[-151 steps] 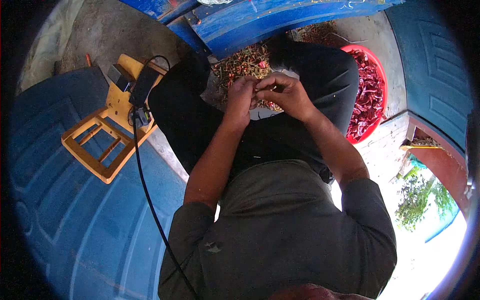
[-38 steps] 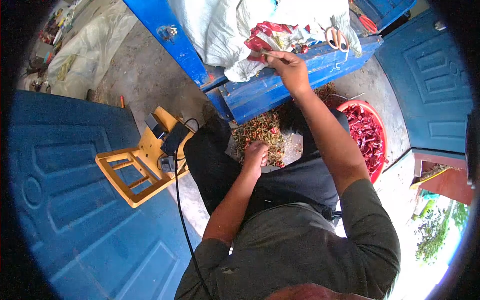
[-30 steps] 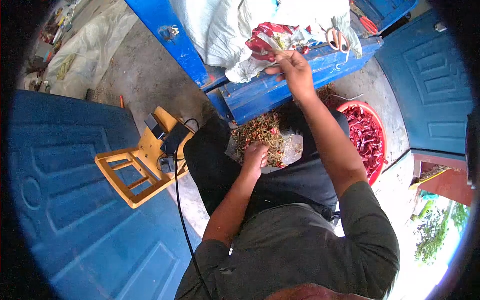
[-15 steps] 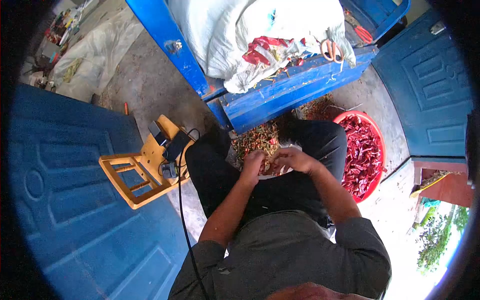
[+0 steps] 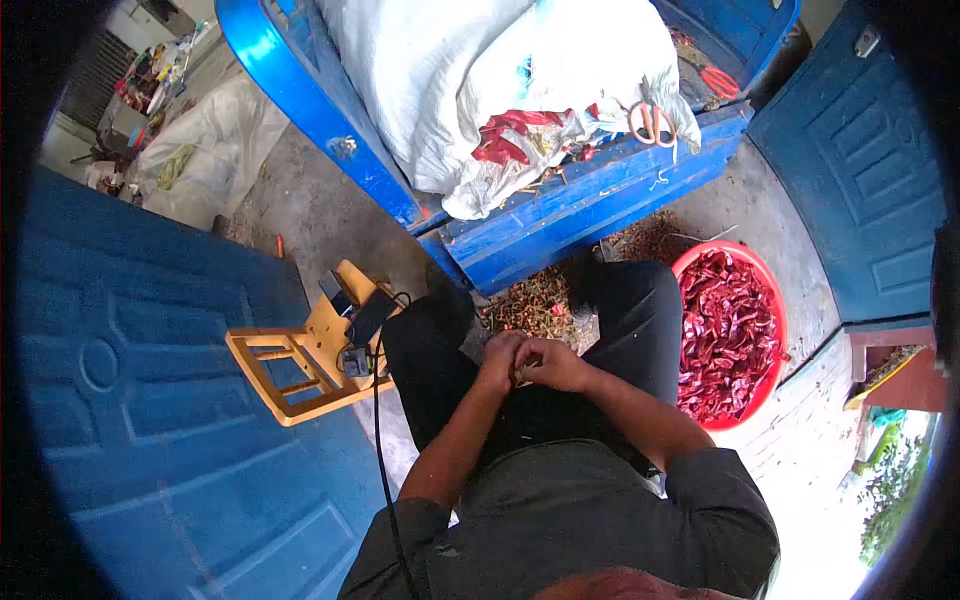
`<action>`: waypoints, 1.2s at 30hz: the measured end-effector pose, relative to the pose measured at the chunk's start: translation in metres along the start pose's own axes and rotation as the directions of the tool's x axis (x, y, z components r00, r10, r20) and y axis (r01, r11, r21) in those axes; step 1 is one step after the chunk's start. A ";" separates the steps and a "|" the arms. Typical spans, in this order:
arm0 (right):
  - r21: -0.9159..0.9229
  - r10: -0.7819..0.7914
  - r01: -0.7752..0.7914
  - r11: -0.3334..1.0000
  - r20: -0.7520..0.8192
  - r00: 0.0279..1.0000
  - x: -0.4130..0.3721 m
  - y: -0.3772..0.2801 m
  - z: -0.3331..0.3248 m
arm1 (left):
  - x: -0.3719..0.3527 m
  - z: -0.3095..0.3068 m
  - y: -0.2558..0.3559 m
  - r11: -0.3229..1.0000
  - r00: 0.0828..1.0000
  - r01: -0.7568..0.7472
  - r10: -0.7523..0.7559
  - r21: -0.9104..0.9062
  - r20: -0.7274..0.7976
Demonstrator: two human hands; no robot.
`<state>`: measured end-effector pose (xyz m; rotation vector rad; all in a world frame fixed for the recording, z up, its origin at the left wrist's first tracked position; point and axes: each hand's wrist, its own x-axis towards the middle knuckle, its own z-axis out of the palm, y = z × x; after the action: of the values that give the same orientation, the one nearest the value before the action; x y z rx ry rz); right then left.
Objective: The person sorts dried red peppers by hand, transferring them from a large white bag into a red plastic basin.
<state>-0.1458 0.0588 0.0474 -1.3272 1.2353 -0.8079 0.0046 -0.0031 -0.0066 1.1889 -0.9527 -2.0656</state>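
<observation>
My left hand [image 5: 499,358] and my right hand [image 5: 552,364] meet over my lap, fingers curled together around a small chili that is mostly hidden between them. Below my knees lies a heap of chili stems and scraps [image 5: 527,303] on the ground. A red basin [image 5: 771,377] full of dried red chilies [image 5: 723,333] stands just right of my right leg. Ahead, an open white sack [image 5: 470,80] with red chilies [image 5: 508,133] spilling from its mouth rests on a blue cart [image 5: 560,210].
Orange-handled scissors [image 5: 650,120] lie on the sack's edge. A yellow wooden stool [image 5: 305,350] with a black device and cable stands to my left. Blue door panels flank both sides [image 5: 150,400]. Clutter and plastic sheeting [image 5: 200,150] lie at far left.
My right hand reached up to the sack and took a chili, then came back down to my lap, where both hands now close together. The view tilted upward a little.
</observation>
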 end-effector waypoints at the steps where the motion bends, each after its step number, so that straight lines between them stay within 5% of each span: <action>1: 0.187 0.025 -0.020 0.982 -0.024 0.999 0.001 0.003 0.003 | -0.003 0.004 0.009 0.973 0.984 0.170 -0.176 -0.155 -0.024; 2: 0.368 0.054 -0.035 0.929 -0.042 0.998 0.001 0.006 0.007 | -0.004 0.004 0.012 0.974 0.984 0.169 -0.174 -0.150 -0.024; 4: 0.396 0.035 -0.015 0.918 -0.043 0.998 0.000 -0.001 0.006 | -0.004 0.002 0.013 0.933 0.979 0.194 -0.204 -0.304 -0.001; 9: 0.483 0.010 0.006 0.875 -0.030 1.000 0.004 0.018 0.008 | 0.003 -0.005 0.005 0.951 0.964 0.225 -0.249 -0.211 -0.093; 14: 0.160 -0.150 0.171 0.972 -0.135 0.979 0.002 0.003 0.004 | 0.005 -0.014 0.003 0.937 0.968 0.220 -0.244 -0.271 -0.059; 23: -0.200 -0.387 0.364 0.910 -0.088 0.918 -0.006 -0.021 0.000 | -0.007 -0.014 0.006 0.925 0.978 0.202 -0.207 -0.322 0.019; 27: -0.278 -0.483 0.441 0.853 -0.101 0.870 -0.005 -0.025 -0.005 | -0.010 -0.019 0.005 0.903 0.968 0.243 -0.247 -0.355 0.036; 32: -0.211 -0.377 0.371 0.904 0.012 0.926 -0.009 -0.016 -0.002 | -0.010 -0.019 -0.003 0.925 0.968 0.250 -0.243 -0.287 0.059; 36: -0.269 -0.409 0.397 0.877 0.015 0.913 -0.010 -0.022 -0.002 | -0.025 0.003 0.026 0.890 0.926 0.338 -0.373 -0.308 -0.061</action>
<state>-0.1455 0.0650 0.0712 -1.8378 1.1423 -0.9881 0.0162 0.0010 0.0273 1.3830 -0.3693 -2.2861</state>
